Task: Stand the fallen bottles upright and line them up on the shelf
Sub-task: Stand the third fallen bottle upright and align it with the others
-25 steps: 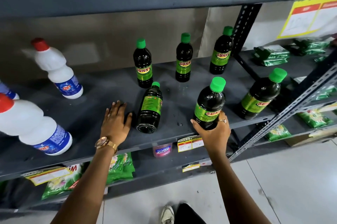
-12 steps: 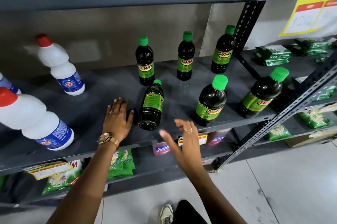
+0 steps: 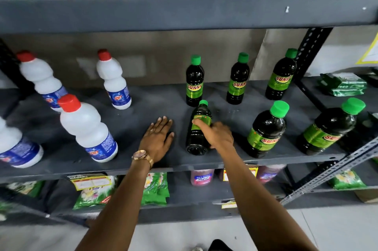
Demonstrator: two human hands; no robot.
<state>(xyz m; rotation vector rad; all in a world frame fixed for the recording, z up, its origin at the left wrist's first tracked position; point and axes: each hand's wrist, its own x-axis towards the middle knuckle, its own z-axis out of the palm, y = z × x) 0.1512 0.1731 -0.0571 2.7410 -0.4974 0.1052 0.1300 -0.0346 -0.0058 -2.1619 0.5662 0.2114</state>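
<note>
Right hand on the fallen dark bottle, left hand flat on the shelf.

At the left of the grey shelf (image 3: 143, 111) stand the white bottles with red caps (image 3: 88, 130), all upright, some nearer the front edge and some further back. Next comes the left hand (image 3: 157, 140), lying palm down on the shelf board with the fingers spread and nothing in it, a watch (image 3: 142, 156) on the wrist. Just beside it lies the fallen bottle (image 3: 199, 128), dark with a green label, its green cap pointing to the back and its base to the front edge. The right hand (image 3: 216, 134) rests on top of it, fingers curled round its body. Behind it stand three upright dark bottles (image 3: 237, 83); to the right two front bottles (image 3: 266, 132) stand near the edge.
</note>
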